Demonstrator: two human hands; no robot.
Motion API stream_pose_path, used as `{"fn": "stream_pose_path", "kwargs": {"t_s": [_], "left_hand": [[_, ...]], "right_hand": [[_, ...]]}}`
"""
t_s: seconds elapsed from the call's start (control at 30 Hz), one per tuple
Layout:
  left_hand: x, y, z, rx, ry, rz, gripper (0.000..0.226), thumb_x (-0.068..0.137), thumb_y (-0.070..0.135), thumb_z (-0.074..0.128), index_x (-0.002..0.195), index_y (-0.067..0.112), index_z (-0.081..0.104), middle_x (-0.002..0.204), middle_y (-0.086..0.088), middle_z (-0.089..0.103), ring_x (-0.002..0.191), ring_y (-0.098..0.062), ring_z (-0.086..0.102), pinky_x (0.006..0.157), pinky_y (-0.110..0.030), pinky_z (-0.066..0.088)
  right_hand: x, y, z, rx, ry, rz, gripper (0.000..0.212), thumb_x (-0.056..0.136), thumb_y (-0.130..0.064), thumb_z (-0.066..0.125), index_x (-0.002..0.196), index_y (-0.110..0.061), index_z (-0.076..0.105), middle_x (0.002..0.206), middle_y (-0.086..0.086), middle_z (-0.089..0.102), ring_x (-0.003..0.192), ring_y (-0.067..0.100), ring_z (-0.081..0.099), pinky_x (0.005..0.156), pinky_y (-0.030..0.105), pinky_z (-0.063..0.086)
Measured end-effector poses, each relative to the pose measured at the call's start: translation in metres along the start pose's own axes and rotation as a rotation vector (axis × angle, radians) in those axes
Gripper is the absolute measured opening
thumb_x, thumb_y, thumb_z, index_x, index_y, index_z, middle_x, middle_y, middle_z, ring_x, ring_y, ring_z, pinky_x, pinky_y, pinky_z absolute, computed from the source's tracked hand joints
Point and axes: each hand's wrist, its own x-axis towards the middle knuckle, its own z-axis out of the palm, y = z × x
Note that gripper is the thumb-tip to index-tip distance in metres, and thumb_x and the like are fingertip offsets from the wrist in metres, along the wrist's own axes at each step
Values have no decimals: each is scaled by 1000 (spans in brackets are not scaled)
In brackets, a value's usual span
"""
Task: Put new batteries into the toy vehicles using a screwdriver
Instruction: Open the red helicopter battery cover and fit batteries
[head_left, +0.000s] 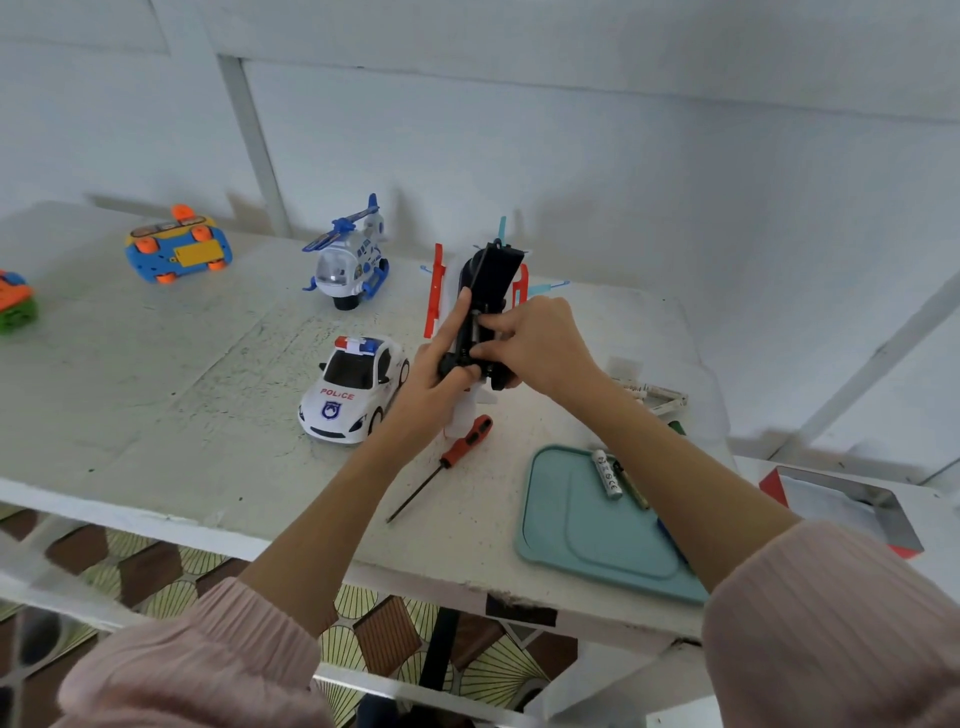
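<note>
An upturned toy helicopter (492, 283) with a black underside and red skids is held above the white table (156, 395). My left hand (441, 374) grips its lower end. My right hand (535, 345) pinches a small battery-like part at the open compartment in its underside. The red-handled screwdriver (452, 462) lies on the table just below the hands, tip toward me. A silver battery (607, 475) and a dark one (631, 483) lie on the teal tray (582, 540). Several more batteries (657, 397) lie behind my right forearm.
A white police car (353, 389) stands left of my hands. A blue and white helicopter (350, 260) is behind it. An upturned blue and orange car (179, 247) sits far left, another toy (15, 304) at the left edge. An open box (847, 506) is at right.
</note>
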Motion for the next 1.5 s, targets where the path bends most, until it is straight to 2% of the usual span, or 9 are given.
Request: {"fn": "stream_pose_path", "kwargs": {"t_s": [0.3,0.4,0.6,0.73,0.87,1.0,1.13,1.27,1.5], "left_hand": [[-1,-1,-2,-58,17,-17,74,95,-9,35,138,48,19,125,33,45,101,-12,42,83,-14,43],[-2,-1,-2,-76,27,-20,73,95,-10,34,137,48,18,136,24,40,104,-1,50,87,-11,44],[-1,-4,-1,-63,22,-27,73,95,-9,35,137,48,18,127,35,39,94,3,46,85,-12,44],[-2,-1,-1,-68,27,-35,73,95,-9,35,134,50,19,130,31,36,100,20,49,87,-10,43],[-2,-2,0,-49,32,-41,73,94,-9,36,135,50,21,123,38,42,94,17,50,89,-12,44],[0,-4,0,-30,33,-51,71,95,-6,38,136,51,23,114,43,50,97,6,48,93,-21,43],[0,-2,0,-31,32,-52,72,95,-6,38,137,50,22,116,45,46,95,9,49,90,-19,44],[-4,-1,-2,-26,31,-35,72,95,-9,36,140,44,19,117,45,44,97,12,51,85,-10,43],[-6,0,-1,-18,44,-40,72,95,-8,37,141,43,16,114,49,43,88,14,49,81,-7,43]], "right_hand": [[8,-5,-12,28,-242,57,21,88,-17,60,97,1,67,86,17,71,68,26,70,74,36,55],[10,-5,-10,24,-203,54,20,86,-18,62,96,-2,68,83,15,72,66,25,70,70,32,54],[12,-8,-4,-43,-156,121,20,86,-15,61,87,4,67,72,13,67,62,18,67,63,29,58],[12,-15,-5,-111,-135,144,24,89,-28,56,81,-8,65,69,2,67,71,18,67,71,26,50],[13,-19,-4,-228,-166,121,22,90,-22,53,74,-9,61,67,3,63,64,17,62,61,24,49],[13,-21,-4,-343,-121,88,36,92,-28,49,58,-19,44,57,-6,50,58,11,46,51,17,27],[12,-10,-4,-210,-193,64,24,93,-26,50,89,-8,65,75,3,66,75,19,65,62,23,46],[-4,5,-17,246,-127,110,23,89,-12,58,111,-13,67,77,4,68,60,18,68,68,24,57],[-48,38,-40,99,-83,110,16,82,-2,65,95,-8,72,79,6,71,56,17,65,60,11,51]]}}
